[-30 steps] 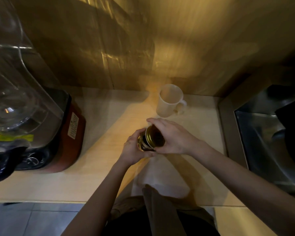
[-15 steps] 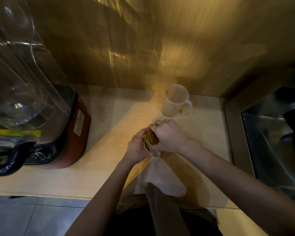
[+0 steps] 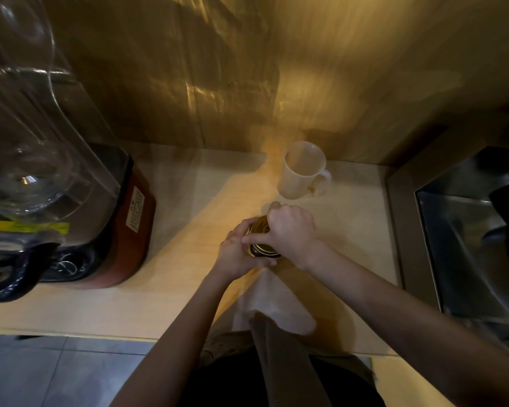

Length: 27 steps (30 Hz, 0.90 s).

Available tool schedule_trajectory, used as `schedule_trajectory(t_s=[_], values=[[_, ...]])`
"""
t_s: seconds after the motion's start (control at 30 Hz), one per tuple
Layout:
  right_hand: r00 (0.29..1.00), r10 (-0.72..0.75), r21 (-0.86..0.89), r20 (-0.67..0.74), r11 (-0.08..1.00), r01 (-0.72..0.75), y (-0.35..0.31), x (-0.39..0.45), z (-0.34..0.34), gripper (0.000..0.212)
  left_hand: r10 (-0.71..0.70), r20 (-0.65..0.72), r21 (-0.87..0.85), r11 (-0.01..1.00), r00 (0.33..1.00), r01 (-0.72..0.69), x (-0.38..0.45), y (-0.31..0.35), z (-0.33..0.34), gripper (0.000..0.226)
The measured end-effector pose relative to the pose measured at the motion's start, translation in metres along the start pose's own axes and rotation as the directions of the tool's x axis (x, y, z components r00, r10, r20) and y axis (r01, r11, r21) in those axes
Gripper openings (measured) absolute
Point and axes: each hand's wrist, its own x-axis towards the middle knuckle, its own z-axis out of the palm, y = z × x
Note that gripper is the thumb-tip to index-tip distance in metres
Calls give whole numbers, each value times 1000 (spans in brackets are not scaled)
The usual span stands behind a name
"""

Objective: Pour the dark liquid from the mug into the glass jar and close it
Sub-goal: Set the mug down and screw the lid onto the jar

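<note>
A small glass jar (image 3: 263,251) with dark contents stands on the light wooden counter (image 3: 188,230), mostly hidden by both hands. My left hand (image 3: 238,254) wraps around its body from the left. My right hand (image 3: 291,230) sits on top, fingers closed over the gold metal lid (image 3: 259,226), which lies flat on the jar's mouth. The white mug (image 3: 301,170) stands upright behind the jar, near the wall, handle to the right; its inside looks pale.
A red-based blender (image 3: 71,201) with a clear jug fills the counter's left side. A steel sink (image 3: 470,245) lies to the right past a dark rim. A white cloth (image 3: 272,304) lies on the counter's front edge below the jar.
The lid was tilted in my right hand beside the jar's mouth; it now lies flat on the jar under my right hand. My right hand has turned over it.
</note>
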Motion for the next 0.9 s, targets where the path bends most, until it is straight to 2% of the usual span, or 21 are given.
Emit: schedule_trajectory(t_s=[0.13, 0.3, 0.37, 0.43, 0.5, 0.57, 0.7, 0.9], values=[[1000, 0, -79, 16, 997, 1, 10, 0, -5, 71, 3, -9, -3, 1000, 1000, -3, 0, -1, 0, 99], [980, 89, -30, 176, 996, -85, 33, -6, -15, 67, 13, -9, -10, 1000, 1000, -13, 0, -2, 1, 100], [976, 19, 32, 219, 999, -26, 40, -7, -13, 64, 14, -17, -15, 1000, 1000, -14, 0, -2, 1, 101], [950, -138, 133, 280, 986, 104, 42, -6, -11, 94, 12, -24, -17, 1000, 1000, -13, 0, -1, 1, 101], [917, -266, 137, 297, 962, 235, 40, -3, -7, 102, 8, -26, -17, 1000, 1000, -9, 0, 0, 1, 100], [917, -289, 66, 275, 957, 282, 36, -3, -4, 92, -1, -29, -16, 1000, 1000, 0, -1, 1, 1, 99], [955, -221, -65, 199, 969, 238, 27, -7, -8, 76, 5, -29, -7, 1000, 1000, -5, -1, 0, 1, 97], [964, -120, -143, 238, 977, 157, 35, -8, -28, 58, 3, -27, -31, 1000, 1000, -4, -1, 0, 1, 99]])
